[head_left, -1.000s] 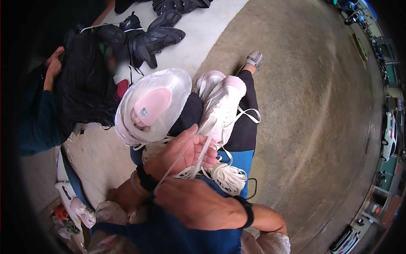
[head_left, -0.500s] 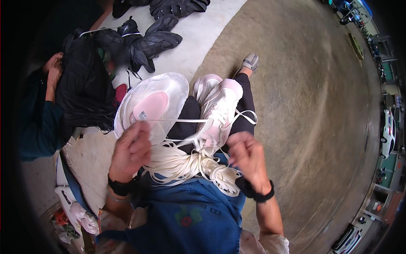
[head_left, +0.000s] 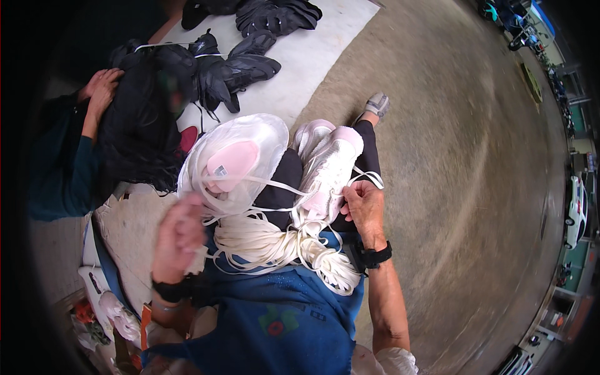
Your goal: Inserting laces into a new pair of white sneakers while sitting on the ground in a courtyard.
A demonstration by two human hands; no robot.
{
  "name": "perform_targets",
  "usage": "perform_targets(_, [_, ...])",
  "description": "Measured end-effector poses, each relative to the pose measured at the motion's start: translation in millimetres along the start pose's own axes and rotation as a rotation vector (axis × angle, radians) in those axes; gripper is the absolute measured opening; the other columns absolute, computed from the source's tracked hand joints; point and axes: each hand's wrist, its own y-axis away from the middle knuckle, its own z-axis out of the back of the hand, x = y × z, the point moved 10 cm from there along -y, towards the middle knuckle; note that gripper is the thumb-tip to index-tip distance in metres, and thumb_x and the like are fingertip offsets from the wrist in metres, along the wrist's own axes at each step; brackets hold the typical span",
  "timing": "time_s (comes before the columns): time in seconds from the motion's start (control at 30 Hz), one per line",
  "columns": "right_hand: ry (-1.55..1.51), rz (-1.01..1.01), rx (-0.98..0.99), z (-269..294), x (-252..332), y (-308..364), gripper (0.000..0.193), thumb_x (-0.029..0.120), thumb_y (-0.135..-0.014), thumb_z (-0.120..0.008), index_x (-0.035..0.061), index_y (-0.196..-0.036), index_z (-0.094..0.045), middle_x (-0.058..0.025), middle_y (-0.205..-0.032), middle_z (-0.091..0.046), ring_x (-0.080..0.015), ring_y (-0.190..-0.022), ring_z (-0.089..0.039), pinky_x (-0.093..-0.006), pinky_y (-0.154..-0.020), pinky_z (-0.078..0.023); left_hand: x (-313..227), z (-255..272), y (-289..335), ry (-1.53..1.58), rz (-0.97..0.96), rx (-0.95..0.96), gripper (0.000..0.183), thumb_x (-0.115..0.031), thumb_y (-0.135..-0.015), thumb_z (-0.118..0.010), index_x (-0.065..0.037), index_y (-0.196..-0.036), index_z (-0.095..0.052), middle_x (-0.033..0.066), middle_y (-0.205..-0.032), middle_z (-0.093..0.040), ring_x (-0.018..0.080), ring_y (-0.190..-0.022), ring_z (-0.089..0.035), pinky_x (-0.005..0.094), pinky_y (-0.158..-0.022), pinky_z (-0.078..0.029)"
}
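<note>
A white and pink sneaker (head_left: 328,165) lies across my lap with its laces partly threaded, beside a second matching shoe (head_left: 308,137). My right hand (head_left: 364,203) pinches a white shoelace at the sneaker's right side. Another lace (head_left: 275,184) runs slack leftward from the shoe toward my left hand (head_left: 178,234), which is smeared by motion. Whether those fingers hold the lace cannot be made out. A thick bundle of cream laces (head_left: 259,242) rests on the blue apron (head_left: 269,300). Left of the sneaker is a white, translucent round container (head_left: 265,140) with a pink insole (head_left: 236,164) inside.
Another person's hands (head_left: 100,90) rest at black shoes or fabric (head_left: 134,131) on the left. More black shoes (head_left: 234,72) lie on a pale surface (head_left: 300,81). My shoe-clad foot (head_left: 376,106) stands on the concrete floor (head_left: 456,187). Vehicles (head_left: 574,212) are parked far right.
My left hand has moved left and down, and the once-taut lace now curves loosely. My right hand, blurred before, has gone up to the sneaker's side and pinches a lace there.
</note>
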Motion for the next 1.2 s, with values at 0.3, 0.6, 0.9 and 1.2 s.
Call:
perform_targets(0.3, [-0.211, 0.051, -0.041, -10.5, 2.7, 4.3, 0.01, 0.006, -0.09, -0.063, -0.0017, -0.085, -0.06, -0.0035, -0.07, -0.062, -0.0085, -0.054, -0.059, -0.022, -0.046, -0.049, 161.0, -69.9, -29.2, -0.071, 0.64, 0.115, 0.021, -0.026, -0.095, -0.059, -0.014, -0.112, -0.057, 0.0035, -0.084, -0.058, 0.0035, -0.045, -0.028, 0.0215, -0.042, -0.025])
perform_targets(0.6, [-0.766, -0.033, 0.296, -15.1, 10.2, 11.5, 0.018, 0.015, -0.096, -0.055, 0.0006, -0.098, -0.066, 0.0029, -0.073, -0.059, -0.0042, -0.057, -0.048, -0.0187, -0.051, -0.039, 190.7, -86.2, -39.1, 0.208, 0.637, -0.01, 0.015, -0.025, -0.094, -0.063, -0.019, -0.107, -0.059, 0.0005, -0.084, -0.053, 0.0042, -0.05, -0.03, 0.0196, -0.048, -0.027])
perform_targets(0.9, [-0.847, 0.386, 0.039, 84.0, 66.7, 22.5, 0.023, 0.024, -0.102, -0.048, 0.0039, -0.096, -0.059, -0.0022, -0.077, -0.056, -0.0145, -0.075, -0.058, -0.029, -0.073, -0.05, 198.4, -91.6, -50.2, 0.188, 0.593, -0.007, 0.016, -0.03, -0.091, -0.067, -0.017, -0.09, -0.06, -0.0038, -0.078, -0.052, 0.0069, -0.058, -0.038, 0.0239, -0.054, -0.03])
perform_targets(1.2, [-1.034, 0.487, -0.358, 212.3, 72.6, 45.0, 0.021, 0.027, -0.103, -0.046, 0.0082, -0.105, -0.054, 0.0022, -0.064, -0.044, -0.0087, -0.048, -0.043, -0.0236, -0.043, -0.038, 211.6, -90.3, -60.3, 0.24, 0.612, 0.106, 0.019, -0.027, -0.093, -0.063, -0.019, -0.08, -0.052, -0.0057, -0.065, -0.042, 0.0079, -0.056, -0.037, 0.0248, -0.053, -0.031])
